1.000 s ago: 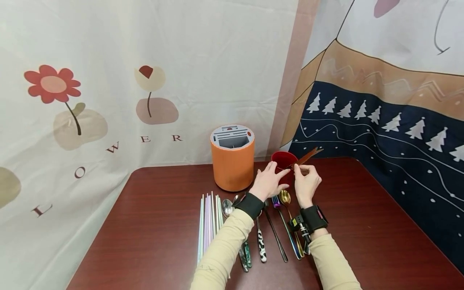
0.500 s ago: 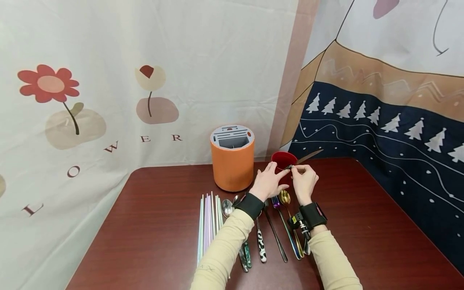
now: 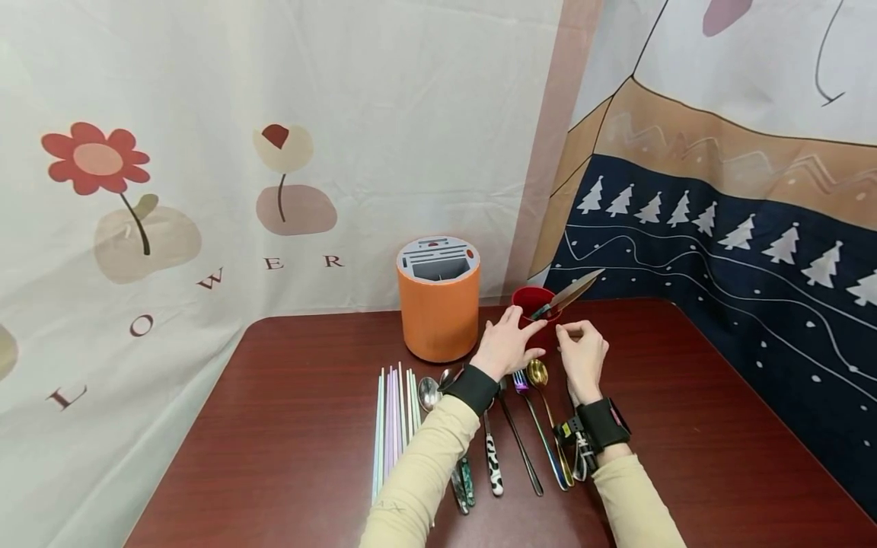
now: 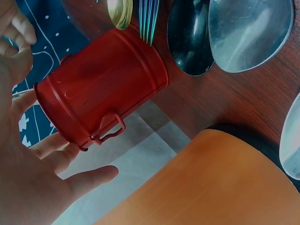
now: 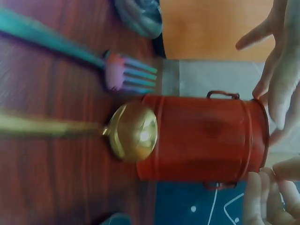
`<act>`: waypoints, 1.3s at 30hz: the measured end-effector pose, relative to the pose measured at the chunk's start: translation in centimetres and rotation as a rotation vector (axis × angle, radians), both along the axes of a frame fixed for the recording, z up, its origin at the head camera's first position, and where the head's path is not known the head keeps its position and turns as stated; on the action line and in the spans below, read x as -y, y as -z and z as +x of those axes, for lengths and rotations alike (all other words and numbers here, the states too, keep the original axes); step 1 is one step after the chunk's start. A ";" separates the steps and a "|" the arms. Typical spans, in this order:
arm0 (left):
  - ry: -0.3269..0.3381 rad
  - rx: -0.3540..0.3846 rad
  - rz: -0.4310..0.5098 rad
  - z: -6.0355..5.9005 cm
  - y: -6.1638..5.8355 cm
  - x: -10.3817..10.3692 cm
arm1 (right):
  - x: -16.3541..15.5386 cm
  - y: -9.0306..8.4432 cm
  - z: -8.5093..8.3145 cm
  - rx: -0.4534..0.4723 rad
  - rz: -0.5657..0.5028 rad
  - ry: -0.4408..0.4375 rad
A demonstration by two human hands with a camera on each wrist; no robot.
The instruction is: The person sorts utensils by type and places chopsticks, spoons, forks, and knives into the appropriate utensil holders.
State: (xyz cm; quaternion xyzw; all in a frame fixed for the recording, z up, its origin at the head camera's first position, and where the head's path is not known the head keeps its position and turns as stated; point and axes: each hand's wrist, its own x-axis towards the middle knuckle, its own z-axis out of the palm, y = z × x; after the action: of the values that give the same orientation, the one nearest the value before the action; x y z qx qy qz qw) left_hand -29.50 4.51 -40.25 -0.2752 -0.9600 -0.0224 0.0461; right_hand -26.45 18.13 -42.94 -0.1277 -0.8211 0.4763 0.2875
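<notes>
- Step in hand — I read this as the moment just after a placement: the silver-bladed table knife [image 3: 572,291] stands slanted in the small red metal tin with wire handles [image 3: 537,304]. Its blade points up and to the right, clear of both hands.
- Left hand [image 3: 508,346]: fingers straight and spread, with the fingertips [image 4: 56,157] against the tin's side near the rim, steadying it.
- Right hand [image 3: 582,354]: just beside the tin and apart from the knife. The fingers are curled, thumb and forefinger tips close together, and I see nothing between them.
- The tin sits at the back of the dark wooden table [image 3: 288,426], right of the orange cylindrical holder with a grey slotted top [image 3: 439,308].
- Next move, by my judgement: any further pick would call for a fine pinch on a thin handle lying flat, while the left hand keeps the light tin from tipping.
- Counts: one tin, one holder, one knife.
- Lying on the table:
  - one gold spoon [image 3: 538,373]
  - one rainbow-tinted fork [image 3: 522,380]
  - one dark spoon [image 4: 190,37]
  - at least two silver spoons [image 4: 248,33]
  - a row of pastel sticks [image 3: 396,422] — too fine for me to count.
</notes>
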 end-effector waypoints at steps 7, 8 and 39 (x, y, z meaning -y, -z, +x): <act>0.004 0.004 0.000 0.0 0.0 0.0 | -1.1 0.3 1.3 0.104 0.148 -0.005; 0.005 0.004 0.001 0.0 0.0 0.0 | -1.3 0.3 1.4 0.124 0.163 -0.013; 0.010 -0.007 -0.005 -0.1 0.2 0.1 | -2.5 0.0 3.5 0.957 0.441 -0.267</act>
State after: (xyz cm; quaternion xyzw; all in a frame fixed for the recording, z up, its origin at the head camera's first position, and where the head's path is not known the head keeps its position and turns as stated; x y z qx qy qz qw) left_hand -29.57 4.42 -40.48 -0.2803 -0.9585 -0.0193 0.0487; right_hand -22.95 20.61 -42.97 -0.1615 -0.9499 0.2136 -0.1613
